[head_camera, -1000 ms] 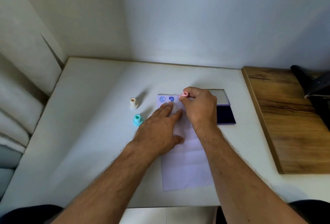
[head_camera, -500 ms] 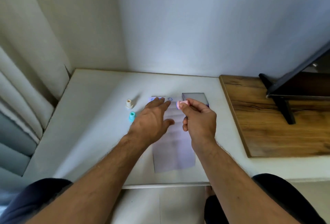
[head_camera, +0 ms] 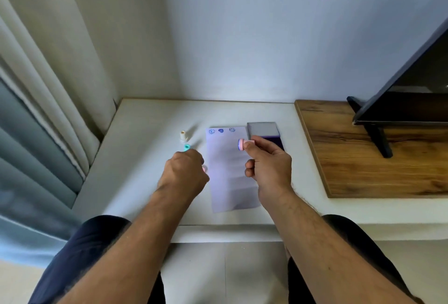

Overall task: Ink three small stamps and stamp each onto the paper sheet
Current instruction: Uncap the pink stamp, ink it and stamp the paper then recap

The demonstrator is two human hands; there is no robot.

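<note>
A pale paper sheet (head_camera: 230, 172) lies on the white table (head_camera: 150, 158), with three blue prints in a row along its far edge (head_camera: 221, 130). My right hand (head_camera: 269, 167) hovers over the sheet's right side, holding a pink stamp (head_camera: 242, 144) sideways, its face pointing left. My left hand (head_camera: 184, 175) is curled just left of the sheet, fingers closed, with nothing clearly in it. A teal stamp (head_camera: 186, 147) stands just beyond its knuckles, and a cream stamp (head_camera: 183, 135) farther back. The ink pad (head_camera: 276, 142) lies open right of the paper, its grey lid (head_camera: 263, 129) raised behind.
A wooden board (head_camera: 363, 158) sits on the right with a dark screen on a stand (head_camera: 400, 100). Curtains (head_camera: 48, 109) hang at the left and a wall stands behind the table. My knees show below the table's front edge.
My right hand lifted the pink stamp off the paper, leaving a third print. My left hand came off the sheet, moved left and curled. The view pulled back.
</note>
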